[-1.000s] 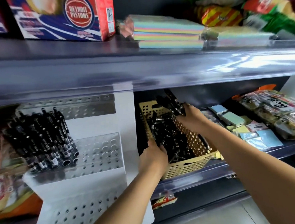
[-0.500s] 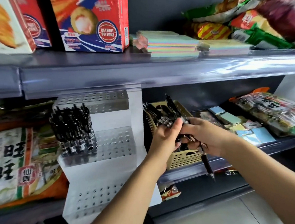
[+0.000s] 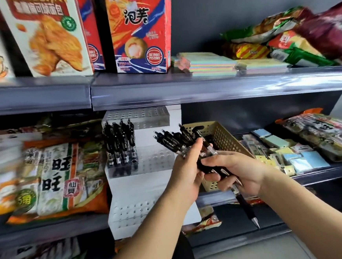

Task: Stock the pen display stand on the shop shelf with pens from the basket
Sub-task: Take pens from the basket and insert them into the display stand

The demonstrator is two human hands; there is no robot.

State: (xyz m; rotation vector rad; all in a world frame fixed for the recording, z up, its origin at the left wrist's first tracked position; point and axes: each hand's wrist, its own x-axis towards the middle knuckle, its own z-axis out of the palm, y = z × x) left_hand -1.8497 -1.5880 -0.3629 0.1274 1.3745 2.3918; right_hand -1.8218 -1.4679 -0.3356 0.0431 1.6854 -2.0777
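Nearest, left hand (image 3: 187, 177) curled round a fanned bundle of black pens (image 3: 173, 140), clicker ends pointing up and leftward. Just beside it, right hand (image 3: 241, 171) clenched on the same glossy barrels; one loose pen (image 3: 246, 206) slanting down out of that grip, metal tip lowest. Behind the hands, a white stepped display stand (image 3: 141, 184) of smooth plastic, tiers punched with round holes. To its right, a tan perforated basket (image 3: 223, 137) sitting on the shelf, rectangular, walls dotted with small holes. Farther back, stocked pens (image 3: 120, 145) standing upright, packed into the left of the stand's upper clear tier. Above, a shiny grey shelf lip (image 3: 224, 88) carrying flat pastel sticky-note blocks (image 3: 212, 66).
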